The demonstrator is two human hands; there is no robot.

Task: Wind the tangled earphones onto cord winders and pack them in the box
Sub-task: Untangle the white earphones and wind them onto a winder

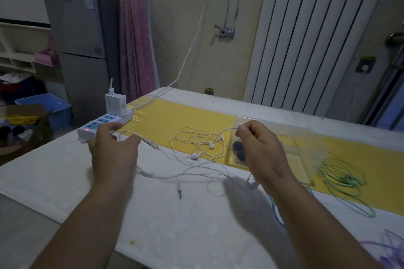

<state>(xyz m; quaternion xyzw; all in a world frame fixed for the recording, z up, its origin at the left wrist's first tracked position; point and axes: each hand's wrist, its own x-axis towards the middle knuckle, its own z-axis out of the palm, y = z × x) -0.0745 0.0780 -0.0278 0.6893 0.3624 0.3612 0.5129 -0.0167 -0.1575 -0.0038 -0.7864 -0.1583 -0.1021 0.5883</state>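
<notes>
Desk (pixel 65 170), one, white with a yellow strip (pixel 175 116) down the middle; it carries everything listed here. Power strip (pixel 102 125), one, at the far left edge, with one charger (pixel 115 105) plugged in. Box (pixel 290 144), one, clear, lying on the yellow strip behind your right hand; no earphones are packed in it. Hands, two. Your left hand (pixel 113 155) is blurred, with fingers spread near the power strip. The white cord passes just by the thumb, and you cannot tell from here whether it is pinched. Your right hand (pixel 262 150) has its fingers curled and pinches the white cord in front of the box. Earphones, at least three sets, all loose. One white set (pixel 194 156) lies tangled between your hands, across the edge of the strip. One green set (pixel 345 179) lies in a heap to the right of the box. One purple set (pixel 391 249) is cut off at the lower right corner. One blue cord (pixel 276 207) shows under your right forearm and may be a fourth set. Dark pieces (pixel 238 149), about two, inside the box at its near left; they are probably the winders, but too small to be sure. Plug (pixel 179 191), one, the white set's, lying free on the desk toward you. Progress, as judged: early. You are at the untangling of the white set. Nothing is wound, no winder is out, and all packing remains.
</notes>
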